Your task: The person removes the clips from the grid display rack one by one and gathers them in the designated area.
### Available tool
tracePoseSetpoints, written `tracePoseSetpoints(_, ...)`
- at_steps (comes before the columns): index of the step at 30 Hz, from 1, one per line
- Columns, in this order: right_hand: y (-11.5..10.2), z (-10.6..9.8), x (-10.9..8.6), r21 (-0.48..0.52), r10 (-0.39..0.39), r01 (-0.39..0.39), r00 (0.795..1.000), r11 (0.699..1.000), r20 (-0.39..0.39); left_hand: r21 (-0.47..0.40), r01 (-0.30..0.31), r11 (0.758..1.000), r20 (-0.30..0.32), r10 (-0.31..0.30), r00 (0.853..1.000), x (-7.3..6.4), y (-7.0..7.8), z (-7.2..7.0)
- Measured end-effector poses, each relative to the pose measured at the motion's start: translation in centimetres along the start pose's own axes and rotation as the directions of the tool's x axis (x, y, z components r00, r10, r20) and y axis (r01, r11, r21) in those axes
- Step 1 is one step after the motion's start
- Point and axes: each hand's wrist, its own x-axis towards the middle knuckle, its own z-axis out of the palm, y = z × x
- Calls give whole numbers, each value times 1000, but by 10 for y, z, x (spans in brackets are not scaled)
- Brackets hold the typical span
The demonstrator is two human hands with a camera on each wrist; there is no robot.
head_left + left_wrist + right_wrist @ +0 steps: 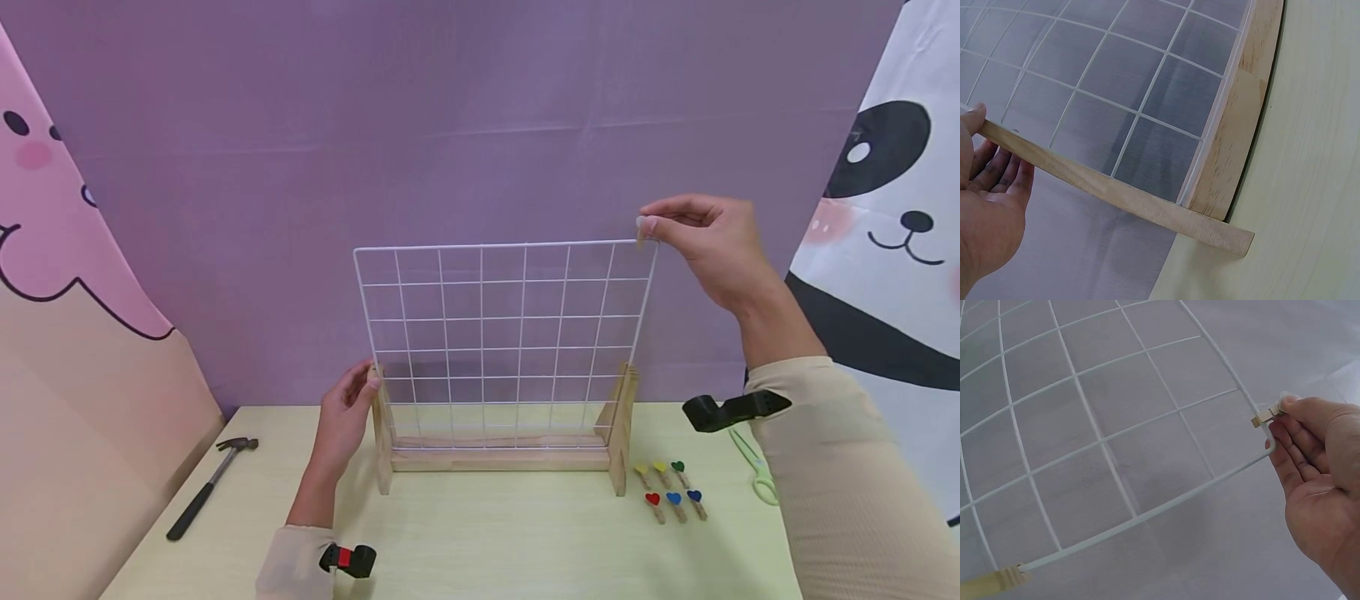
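Observation:
A white wire grid panel (pixel 482 318) stands upright in a wooden stand (pixel 502 461) on the table. At its top right corner my right hand (pixel 716 246) pinches a small wooden clothespin (pixel 1266 416) between thumb and fingers. The clip's tip sits over the top wire, and a pale piece on its end is partly hidden by the thumb. My left hand (pixel 343 425) grips the upper end of the stand's left wooden post (pixel 1116 194), thumb on one side and fingers on the other.
Several wooden clothespins with coloured hearts, one of them red (pixel 653 499), lie right of the stand. Green scissors (pixel 763 487) lie partly behind the right sleeve. A hammer (pixel 213 487) rests at the table's left. A purple cloth (pixel 480 125) hangs behind.

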Motion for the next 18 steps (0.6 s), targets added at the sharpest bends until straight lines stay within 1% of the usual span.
tracePoseSetpoints(5, -9, -1, -1, -24, -37, 36, 999, 999, -25, -8, 7, 1000, -3, -7, 1000, 0, 1, -1)
tracePoseSetpoints(10, -16, -8, -6, 27, -36, 37, 999, 999, -28, -1, 13, 1000, -8, -13, 1000, 0, 0, -3)
tracePoseSetpoints(12, -16, -11, -8, 69, -30, 32, 999, 997, -31, -1, 11, 1000, -6, -11, 1000, 0, -1, -4)
tracePoseSetpoints(14, -16, -15, -10, 59, -15, 17, 999, 998, -34, -5, 10, 1000, -5, -10, 1000, 0, -1, -4)
tracePoseSetpoints(16, -15, -20, -14, -36, 10, -12, 999, 999, -45, -6, 10, 1000, -6, -10, 1000, 0, -1, -4)
tracePoseSetpoints(18, -13, -24, -19, -139, 44, -51, 997, 989, -57, -8, 9, 1000, -8, -9, 1000, 0, -1, -4)
